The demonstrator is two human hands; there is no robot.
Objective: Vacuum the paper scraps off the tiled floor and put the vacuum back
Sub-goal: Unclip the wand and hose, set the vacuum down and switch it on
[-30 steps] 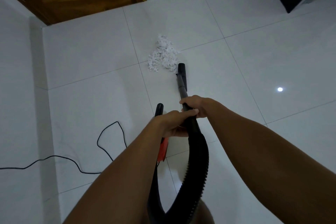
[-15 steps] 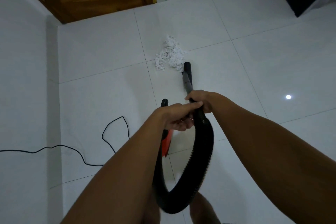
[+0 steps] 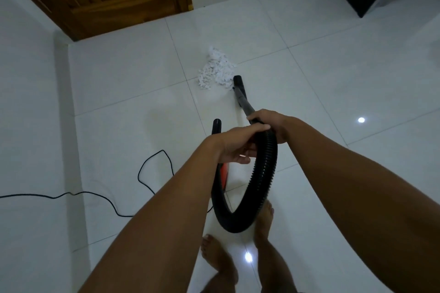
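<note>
Gripping the hose [image 3: 266, 173] with your left hand [image 3: 234, 144] and right hand [image 3: 271, 123] both curled round it, sweep the nozzle [image 3: 238, 81] slowly leftward through the paper scraps [image 3: 215, 71], low to the floor [image 3: 333, 78].

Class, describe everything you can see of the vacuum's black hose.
The hose is black, ribbed and looks like flexible plastic. It hangs in a loop down toward the bare feet. The left hand and right hand grip its top end, where it joins a grey tube leading to the nozzle beside the paper scraps.
</note>
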